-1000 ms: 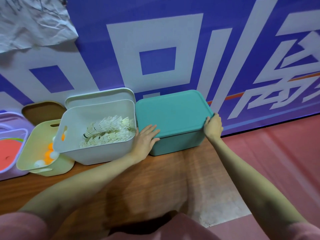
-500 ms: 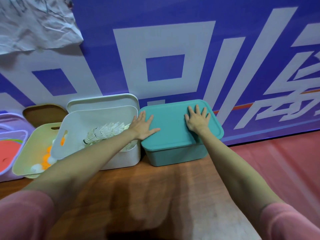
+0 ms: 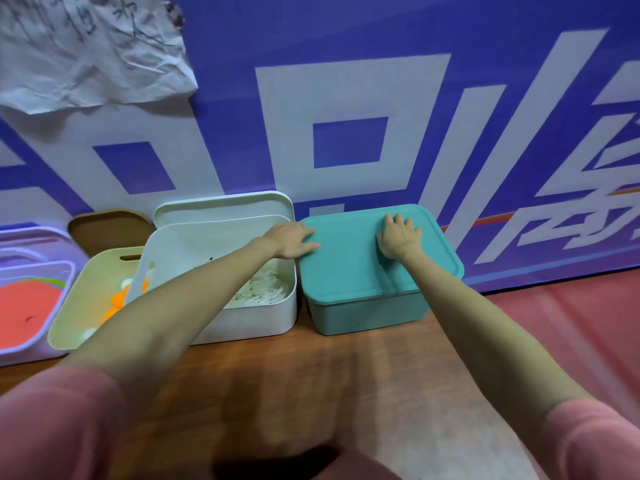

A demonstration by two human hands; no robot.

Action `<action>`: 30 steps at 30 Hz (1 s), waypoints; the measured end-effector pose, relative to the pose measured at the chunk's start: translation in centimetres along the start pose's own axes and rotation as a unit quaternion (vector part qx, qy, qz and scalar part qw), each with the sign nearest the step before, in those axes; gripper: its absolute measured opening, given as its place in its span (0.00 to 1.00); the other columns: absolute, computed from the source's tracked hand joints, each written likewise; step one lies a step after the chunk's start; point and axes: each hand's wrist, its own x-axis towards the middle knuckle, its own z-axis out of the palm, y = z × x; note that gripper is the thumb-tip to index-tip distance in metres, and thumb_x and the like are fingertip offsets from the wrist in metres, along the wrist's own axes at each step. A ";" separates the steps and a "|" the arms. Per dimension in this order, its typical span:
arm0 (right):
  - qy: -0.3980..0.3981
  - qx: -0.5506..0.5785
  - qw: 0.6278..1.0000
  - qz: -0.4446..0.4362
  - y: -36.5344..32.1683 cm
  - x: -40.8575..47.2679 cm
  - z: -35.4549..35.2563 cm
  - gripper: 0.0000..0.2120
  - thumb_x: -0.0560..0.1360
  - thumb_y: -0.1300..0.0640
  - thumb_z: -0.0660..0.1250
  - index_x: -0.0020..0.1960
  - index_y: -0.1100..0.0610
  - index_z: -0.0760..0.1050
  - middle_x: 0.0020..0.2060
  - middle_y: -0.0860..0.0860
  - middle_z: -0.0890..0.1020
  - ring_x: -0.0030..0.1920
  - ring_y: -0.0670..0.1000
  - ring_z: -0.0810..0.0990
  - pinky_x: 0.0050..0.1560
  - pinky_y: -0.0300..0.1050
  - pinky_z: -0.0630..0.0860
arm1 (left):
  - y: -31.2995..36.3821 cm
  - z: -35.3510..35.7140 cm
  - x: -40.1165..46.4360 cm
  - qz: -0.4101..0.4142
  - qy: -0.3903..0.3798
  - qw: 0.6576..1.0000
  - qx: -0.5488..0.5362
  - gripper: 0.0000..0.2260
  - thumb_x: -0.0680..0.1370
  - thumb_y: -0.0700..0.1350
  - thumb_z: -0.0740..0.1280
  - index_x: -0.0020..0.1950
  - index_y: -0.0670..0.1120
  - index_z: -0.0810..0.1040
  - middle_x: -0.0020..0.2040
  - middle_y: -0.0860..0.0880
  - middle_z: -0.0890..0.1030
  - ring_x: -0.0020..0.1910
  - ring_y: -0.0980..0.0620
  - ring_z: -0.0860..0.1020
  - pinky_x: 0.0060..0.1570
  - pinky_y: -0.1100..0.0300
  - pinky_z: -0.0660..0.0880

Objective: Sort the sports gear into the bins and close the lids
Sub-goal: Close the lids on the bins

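A teal bin [image 3: 367, 313] stands against the wall with its teal lid [image 3: 349, 268] on top. My left hand [image 3: 294, 239] lies flat on the lid's left edge, fingers straight. My right hand [image 3: 398, 235] presses flat on the lid's right half, fingers spread. Left of it an open white bin [image 3: 256, 317] holds white shuttlecocks [image 3: 263, 289]; its white lid [image 3: 221, 207] leans behind it. A pale yellow bin [image 3: 69, 306] holds orange and white table tennis balls [image 3: 117, 299]. At the far left a lilac bin [image 3: 38, 355] holds a red paddle [image 3: 24, 310].
A brown lid [image 3: 107, 230] leans on the blue and white banner wall [image 3: 346, 98] behind the yellow bin. The bins stand on a wooden floor strip [image 3: 311, 375], with red flooring [image 3: 571, 323] to the right. Crumpled paper [image 3: 86, 46] hangs at the upper left.
Both hands moved from the teal bin's sides up onto its lid and now press it flat. The view has shifted closer and the bin sits level.
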 end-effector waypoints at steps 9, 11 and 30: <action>0.049 0.057 0.985 -0.153 -11.3 -1.2 -2.5 0.30 0.79 0.55 0.60 0.75 0.63 0.52 0.76 0.57 0.55 0.75 0.58 0.55 0.72 0.56 0.60 | -10.8 -1.7 -5.8 -0.072 0.165 0.984 -0.010 0.23 0.81 0.54 0.59 0.74 0.44 0.65 0.73 0.44 0.68 0.72 0.43 0.65 0.69 0.48 0.62; 0.063 0.053 0.981 -0.177 -13.8 -0.9 -3.2 0.29 0.78 0.55 0.61 0.74 0.63 0.54 0.75 0.57 0.58 0.74 0.58 0.58 0.70 0.56 0.62 | -13.6 -2.5 -6.6 -0.093 0.185 0.978 -0.021 0.23 0.81 0.53 0.59 0.73 0.43 0.66 0.71 0.42 0.69 0.70 0.42 0.67 0.68 0.48 0.64; 0.137 -0.084 0.969 -0.188 -30.1 3.2 -2.2 0.13 0.71 0.69 0.62 0.54 0.61 0.72 0.52 0.57 0.76 0.54 0.59 0.73 0.58 0.48 0.64 | -27.8 -3.3 -8.7 -0.042 0.199 0.978 -0.038 0.17 0.80 0.46 0.62 0.68 0.42 0.71 0.62 0.43 0.77 0.61 0.44 0.75 0.59 0.50 0.72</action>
